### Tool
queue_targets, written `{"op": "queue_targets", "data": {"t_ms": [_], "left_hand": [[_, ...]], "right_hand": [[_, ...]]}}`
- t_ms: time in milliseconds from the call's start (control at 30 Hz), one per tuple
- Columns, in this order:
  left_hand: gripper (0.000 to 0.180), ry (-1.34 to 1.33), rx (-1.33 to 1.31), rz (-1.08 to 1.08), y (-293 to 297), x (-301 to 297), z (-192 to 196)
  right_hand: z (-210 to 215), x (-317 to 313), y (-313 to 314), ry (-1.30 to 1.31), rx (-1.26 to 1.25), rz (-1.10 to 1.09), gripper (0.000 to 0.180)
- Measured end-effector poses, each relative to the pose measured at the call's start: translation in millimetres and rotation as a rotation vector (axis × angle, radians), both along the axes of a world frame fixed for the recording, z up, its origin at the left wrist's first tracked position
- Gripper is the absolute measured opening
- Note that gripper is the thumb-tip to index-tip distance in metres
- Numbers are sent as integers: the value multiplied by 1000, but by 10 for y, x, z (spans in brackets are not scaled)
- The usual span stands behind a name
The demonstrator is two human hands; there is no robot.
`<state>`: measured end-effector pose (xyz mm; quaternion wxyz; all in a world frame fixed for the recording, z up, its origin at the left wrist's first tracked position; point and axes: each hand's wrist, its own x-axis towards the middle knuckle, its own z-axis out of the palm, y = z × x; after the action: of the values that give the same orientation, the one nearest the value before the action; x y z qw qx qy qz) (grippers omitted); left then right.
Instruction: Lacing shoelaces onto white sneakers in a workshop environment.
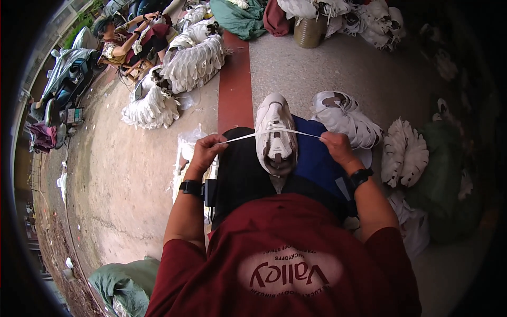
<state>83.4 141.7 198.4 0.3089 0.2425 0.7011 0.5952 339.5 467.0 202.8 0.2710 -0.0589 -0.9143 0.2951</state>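
1 lace (277, 129), taut in the grip of left hand (207, 150) and right hand (339, 148), crosses 1 white shoe (277, 145) at the lap's (235, 174) front edge.

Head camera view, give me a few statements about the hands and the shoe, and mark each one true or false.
1. The left hand and right hand both hold white lace. True.
2. The lace hangs slack from both hands. False: it is drawn taut.
3. The lace runs across a white shoe. True.
4. The shoe stands on the floor. False: it rests on the person's legs.
5. Blue cloth lies just right of the shoe. True.
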Motion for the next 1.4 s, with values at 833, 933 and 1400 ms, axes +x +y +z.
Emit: {"op": "queue_targets", "data": {"t_ms": [833, 933, 1400], "left_hand": [[36, 74, -990, 435, -2684, 290, -1229], [27, -476, -421, 387, -1713, 174, -789], [13, -347, -8, -8, 714, 404, 269]], "right_hand": [[-535, 1714, 600, -646, -876, -406, 14], [136, 760, 175, -632, -1007, 23, 15], [-167, -845, -586, 41, -743, -225, 17]]}}
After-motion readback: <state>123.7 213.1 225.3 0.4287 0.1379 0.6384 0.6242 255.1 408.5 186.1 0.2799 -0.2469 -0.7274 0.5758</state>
